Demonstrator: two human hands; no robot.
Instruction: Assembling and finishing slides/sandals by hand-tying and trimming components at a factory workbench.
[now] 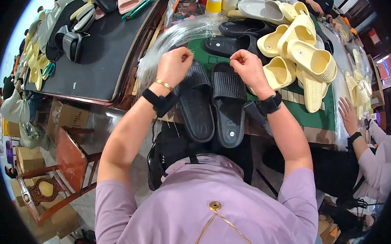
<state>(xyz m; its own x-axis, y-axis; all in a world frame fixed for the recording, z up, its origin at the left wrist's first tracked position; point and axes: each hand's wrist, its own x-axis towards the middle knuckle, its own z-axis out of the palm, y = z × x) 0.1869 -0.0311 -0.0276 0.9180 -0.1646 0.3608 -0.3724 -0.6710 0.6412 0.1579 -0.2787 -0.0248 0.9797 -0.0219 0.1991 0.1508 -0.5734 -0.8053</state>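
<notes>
A pair of black ribbed slides lies side by side at the near edge of the table, a left black slide [197,113] and a right black slide [227,86], toes pointing away from me. My left hand [175,67] is closed in a pinch above the left slide's far end. Just over the far right side of the other slide, my right hand [249,68] is pinched too. Whatever thin thing the fingers may hold is too fine to make out. Beyond my left hand spreads a bundle of see-through plastic strands [168,44].
Pale yellow slides [311,60] are heaped on the green mat [324,118] at right, with more black slides [227,45] behind. Left stands a dark table [101,60] with slides and scissors [49,69]. Co-workers sit at far right; a co-worker's hand [348,115] rests by the mat. A wooden chair [70,160] stands lower left.
</notes>
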